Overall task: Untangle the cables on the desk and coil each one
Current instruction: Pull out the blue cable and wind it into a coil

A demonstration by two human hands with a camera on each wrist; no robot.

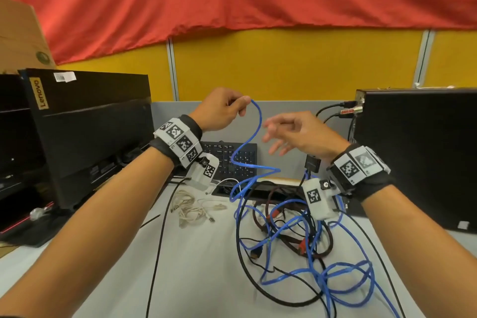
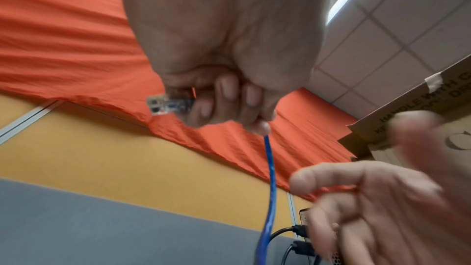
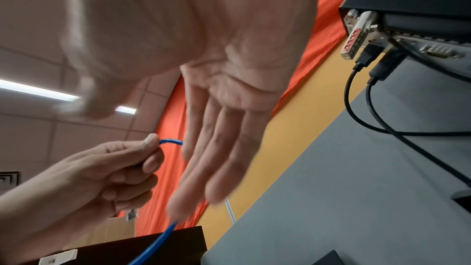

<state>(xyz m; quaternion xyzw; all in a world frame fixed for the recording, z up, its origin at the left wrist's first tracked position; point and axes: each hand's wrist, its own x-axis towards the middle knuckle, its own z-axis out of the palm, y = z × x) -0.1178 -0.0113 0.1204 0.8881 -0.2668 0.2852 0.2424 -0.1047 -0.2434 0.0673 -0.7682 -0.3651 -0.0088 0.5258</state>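
Note:
My left hand (image 1: pixel 229 108) is raised above the desk and grips the end of a blue network cable (image 1: pixel 254 142); its clear plug (image 2: pixel 165 104) sticks out of the fist. The cable hangs down in loops into a tangle of blue, black and dark red cables (image 1: pixel 296 230) on the grey desk (image 1: pixel 196 266). My right hand (image 1: pixel 286 134) hovers just right of the hanging cable, fingers spread and straight, holding nothing; in the right wrist view its open palm (image 3: pixel 229 96) faces the blue cable (image 3: pixel 155 245). A beige cable bundle (image 1: pixel 191 208) lies apart at the left.
A black Lenovo monitor (image 1: pixel 85 124) stands at the left, a black computer case (image 1: pixel 418 152) with plugged cables at the right. A black keyboard (image 1: pixel 229 157) lies behind the tangle. A long black cable (image 1: pixel 161 235) runs down the desk. Yellow and grey partition behind.

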